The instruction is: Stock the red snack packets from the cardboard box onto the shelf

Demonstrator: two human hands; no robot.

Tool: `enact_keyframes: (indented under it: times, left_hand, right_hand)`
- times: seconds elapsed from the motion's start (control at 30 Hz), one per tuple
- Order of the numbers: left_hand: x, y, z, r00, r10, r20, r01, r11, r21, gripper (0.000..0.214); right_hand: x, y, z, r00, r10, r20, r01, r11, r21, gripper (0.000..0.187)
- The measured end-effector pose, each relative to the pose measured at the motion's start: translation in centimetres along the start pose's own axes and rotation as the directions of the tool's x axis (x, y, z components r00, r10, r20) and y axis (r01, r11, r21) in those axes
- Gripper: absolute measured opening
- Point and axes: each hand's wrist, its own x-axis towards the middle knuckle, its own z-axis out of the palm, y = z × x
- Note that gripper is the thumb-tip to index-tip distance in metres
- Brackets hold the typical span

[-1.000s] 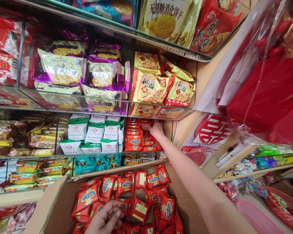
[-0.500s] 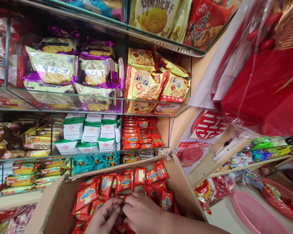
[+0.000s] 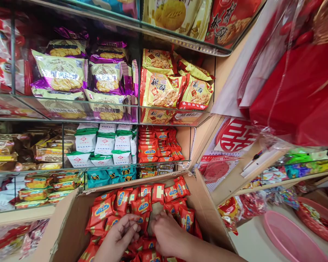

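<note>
Small red snack packets (image 3: 102,210) with blue and gold labels lie in a pile inside an open cardboard box (image 3: 64,227). Over the pile, my left hand (image 3: 122,234) has its fingers curled and the thumb drawn in close to them. Whether anything is between them cannot be made out. My right hand (image 3: 165,229) reaches down among the packets just to its right, fingers bent and pressed together. Its fingertips are hidden, along with whatever they may hold. A narrow gap separates the two hands, with a red packet (image 3: 144,222) visible there.
Behind the box rise glass-fronted shelves with yellow cookie packs (image 3: 161,89), white-and-green packs (image 3: 105,142) and similar red packets (image 3: 149,148). A large red bag (image 3: 297,91) hangs at upper right. A pink basin (image 3: 289,233) stands at lower right.
My hands have come apart from being close together; the right one has shifted slightly right and the gap shows more packets. The view has moved a little.
</note>
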Motion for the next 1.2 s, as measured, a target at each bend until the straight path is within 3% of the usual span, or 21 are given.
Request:
enact_keyframes:
  times: [0.07,0.1,0.13,0.2,0.27,0.3,0.37,0.43,0.6,0.77,0.83,0.97,1.03,1.13,1.2]
  left_hand:
    - [-0.1,0.4,0.0,1.000,0.015,0.004,-0.015,1.000,-0.005,0.025]
    - [-0.2,0.7,0.1,1.000,0.019,0.009,-0.019,1.000,-0.017,0.027]
    - [-0.4,1.2,0.3,1.000,0.013,0.025,-0.012,0.999,-0.037,0.031]
    - [-0.8,2.0,0.9,0.995,-0.027,0.099,0.039,0.992,-0.121,0.048]
    - [-1.2,2.7,1.8,0.973,-0.102,0.205,0.148,0.964,-0.221,0.069]
    - [-1.4,2.9,2.3,0.961,-0.145,0.234,0.203,0.947,-0.248,0.074]
    - [-1.6,2.9,3.1,0.954,-0.208,0.217,0.263,0.927,-0.268,0.073]
    - [-1.5,2.7,3.5,0.964,-0.221,0.148,0.253,0.932,-0.258,0.061]
    - [-1.0,1.5,2.8,0.987,-0.158,0.017,0.158,0.961,-0.225,0.042]
    - [-0.6,1.0,1.3,0.985,-0.158,-0.068,0.141,0.967,-0.214,0.040]
    - [-0.5,1.0,0.9,0.984,-0.164,-0.068,0.146,0.967,-0.210,0.042]
    - [-0.4,1.2,0.5,0.992,-0.118,-0.048,0.108,0.980,-0.169,0.040]
    - [-0.4,1.2,0.5,0.994,-0.104,-0.041,0.097,0.984,-0.152,0.039]
    - [-0.3,0.9,0.3,0.994,-0.110,-0.017,0.106,0.981,-0.164,0.036]
    - [-0.1,0.6,0.2,0.995,-0.096,-0.014,0.092,0.983,-0.157,0.033]
  right_hand:
    - [0.1,0.4,-0.6,0.996,0.029,-0.089,-0.005,0.967,0.256,0.023]
    - [0.2,0.5,-1.0,0.985,0.064,-0.157,0.008,0.907,0.421,0.020]
    - [0.3,0.5,-1.3,0.967,0.118,-0.227,0.041,0.805,0.592,0.017]
    - [0.7,0.4,-1.8,0.925,0.240,-0.294,0.144,0.494,0.858,0.015]
    - [1.0,0.0,-2.0,0.914,0.306,-0.266,0.223,0.168,0.960,0.013]
    - [1.0,-0.2,-1.9,0.919,0.313,-0.241,0.235,0.057,0.970,0.014]
    - [1.1,-0.5,-1.6,0.929,0.302,-0.212,0.236,-0.047,0.971,0.018]
    - [1.1,-0.6,-1.1,0.933,0.300,-0.199,0.229,-0.068,0.971,0.021]
    - [1.3,0.0,-0.5,0.922,0.369,-0.115,0.118,0.016,0.993,0.024]
    - [1.4,0.7,-0.4,0.904,0.416,-0.094,0.094,0.021,0.995,0.018]
    - [1.4,1.0,-0.3,0.909,0.401,-0.112,0.094,0.065,0.993,0.018]
    - [1.2,1.4,-0.7,0.954,0.208,-0.216,0.151,0.287,0.946,0.036]
    - [0.7,1.2,-1.6,0.964,0.106,-0.245,0.169,0.468,0.867,0.028]
    - [-0.6,0.8,-4.7,0.926,0.020,-0.376,0.238,0.744,0.625,0.017]
    - [-1.2,1.0,-7.6,0.873,0.018,-0.487,0.275,0.806,0.524,0.018]
